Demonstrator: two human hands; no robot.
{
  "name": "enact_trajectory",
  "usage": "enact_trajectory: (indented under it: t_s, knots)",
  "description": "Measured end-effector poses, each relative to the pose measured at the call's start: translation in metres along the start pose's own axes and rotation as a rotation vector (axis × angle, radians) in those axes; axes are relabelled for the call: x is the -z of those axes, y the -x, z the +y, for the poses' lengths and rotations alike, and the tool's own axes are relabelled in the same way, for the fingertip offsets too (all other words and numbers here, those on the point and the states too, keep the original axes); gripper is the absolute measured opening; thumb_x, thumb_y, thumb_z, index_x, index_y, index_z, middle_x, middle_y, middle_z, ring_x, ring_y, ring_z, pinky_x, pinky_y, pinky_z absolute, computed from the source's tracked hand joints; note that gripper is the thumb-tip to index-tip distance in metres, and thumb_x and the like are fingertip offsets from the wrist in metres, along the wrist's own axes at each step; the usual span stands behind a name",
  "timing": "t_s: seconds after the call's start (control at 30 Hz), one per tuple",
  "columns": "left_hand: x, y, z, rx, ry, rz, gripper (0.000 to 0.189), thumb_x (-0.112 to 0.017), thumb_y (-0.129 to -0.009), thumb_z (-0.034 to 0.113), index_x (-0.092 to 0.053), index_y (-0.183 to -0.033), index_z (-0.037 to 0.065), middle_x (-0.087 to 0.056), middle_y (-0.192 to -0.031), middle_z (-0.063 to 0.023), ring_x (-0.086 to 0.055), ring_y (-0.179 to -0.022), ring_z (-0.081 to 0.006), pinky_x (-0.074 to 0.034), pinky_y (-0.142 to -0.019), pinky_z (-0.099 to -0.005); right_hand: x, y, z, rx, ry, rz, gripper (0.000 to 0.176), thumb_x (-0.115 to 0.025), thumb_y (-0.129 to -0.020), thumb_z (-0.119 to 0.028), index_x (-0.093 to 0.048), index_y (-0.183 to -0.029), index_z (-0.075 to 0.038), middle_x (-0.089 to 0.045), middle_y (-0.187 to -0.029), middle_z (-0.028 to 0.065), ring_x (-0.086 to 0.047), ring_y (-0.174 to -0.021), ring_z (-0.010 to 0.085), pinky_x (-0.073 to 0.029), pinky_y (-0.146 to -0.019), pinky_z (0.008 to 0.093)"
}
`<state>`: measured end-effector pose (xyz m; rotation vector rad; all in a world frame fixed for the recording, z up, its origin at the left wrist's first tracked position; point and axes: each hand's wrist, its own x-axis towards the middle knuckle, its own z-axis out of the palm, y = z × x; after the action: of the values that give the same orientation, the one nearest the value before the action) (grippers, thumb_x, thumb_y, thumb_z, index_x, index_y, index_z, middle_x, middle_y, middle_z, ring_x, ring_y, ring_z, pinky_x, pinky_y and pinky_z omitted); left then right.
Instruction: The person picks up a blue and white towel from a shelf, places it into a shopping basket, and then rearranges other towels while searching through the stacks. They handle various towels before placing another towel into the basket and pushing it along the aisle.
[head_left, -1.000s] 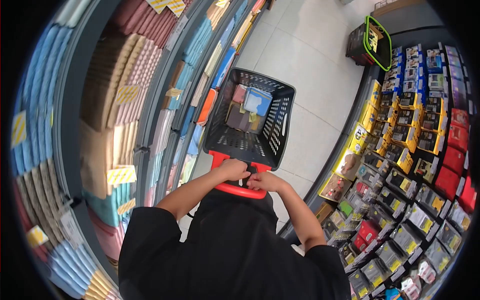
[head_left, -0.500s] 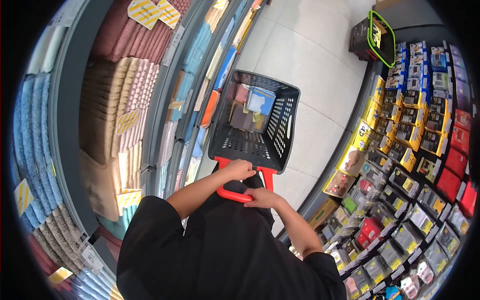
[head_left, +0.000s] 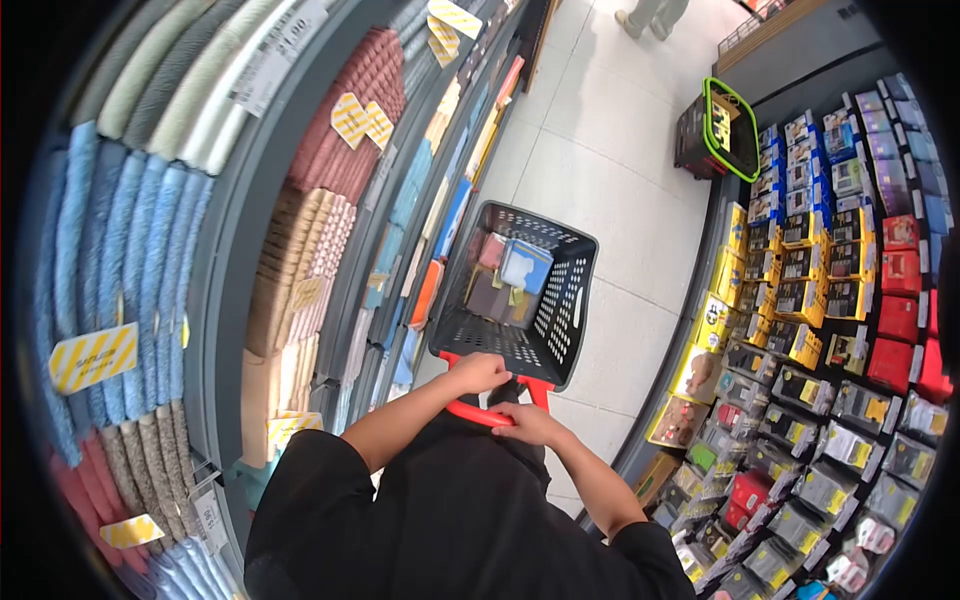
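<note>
Both grips are closed on the red handle [head_left: 468, 411]: the left hand [head_left: 480, 372] wraps its upper bar and the right hand [head_left: 525, 422] clasps the lower bar, just beside it. From the hands, the black trolley basket [head_left: 562, 300] stands on the tiled floor [head_left: 600, 180] at 12 o'clock, holding a few flat packs, one of them blue and white [head_left: 527, 265]. It looks like stiff, perforated plastic, lightly loaded, so it probably moves easily; the handle seems the firm place to hold. Folded towels [head_left: 310, 250] fill the shelves at 9 o'clock and boxed goods [head_left: 820, 300] those at 3 o'clock. A green-rimmed basket [head_left: 720, 130] stands at 1 o'clock.
</note>
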<state>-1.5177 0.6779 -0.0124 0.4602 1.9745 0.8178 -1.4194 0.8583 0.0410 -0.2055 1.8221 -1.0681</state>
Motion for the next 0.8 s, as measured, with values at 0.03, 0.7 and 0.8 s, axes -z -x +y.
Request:
enact_trajectory:
  t_s: [0.03,0.7,0.8]
  knots:
    - [-0.001,-0.002,-0.001,-0.039,-0.002,0.018,0.038,-0.062,-0.089,0.043,-0.071,-0.094,0.006,-0.072,-0.093,-0.0164,-0.069,-0.091,-0.0360,-0.053,-0.080,-0.0470,0.004,0.000,-0.005,-0.027,0.010,0.035,0.046,-0.069,-0.089,-0.036,-0.062,-0.126,-0.011,-0.069,-0.112,0.0148,-0.066,-0.104,0.0333,-0.051,-0.088,0.0429]
    - [0.026,0.026,0.019,-0.258,-0.354,0.383,0.036,-0.060,-0.090,0.042,-0.070,-0.093,0.007,-0.071,-0.088,-0.0144,-0.068,-0.087,-0.0334,-0.049,-0.079,-0.0481,0.020,-0.028,-0.004,0.079,0.369,0.690,0.037,-0.071,-0.084,-0.037,-0.067,-0.110,-0.010,-0.070,-0.098,0.0147,-0.068,-0.093,0.0347,-0.054,-0.077,0.0459]
    - [0.028,0.033,0.017,-0.314,-0.380,0.348,0.042,-0.064,-0.086,0.049,-0.069,-0.094,0.008,-0.070,-0.091,-0.0140,-0.067,-0.091,-0.0322,-0.048,-0.082,-0.0463,0.019,-0.027,-0.001,0.138,0.353,0.689,0.037,-0.070,-0.084,-0.035,-0.067,-0.113,-0.012,-0.070,-0.101,0.0153,-0.067,-0.094,0.0351,-0.054,-0.079,0.0459]
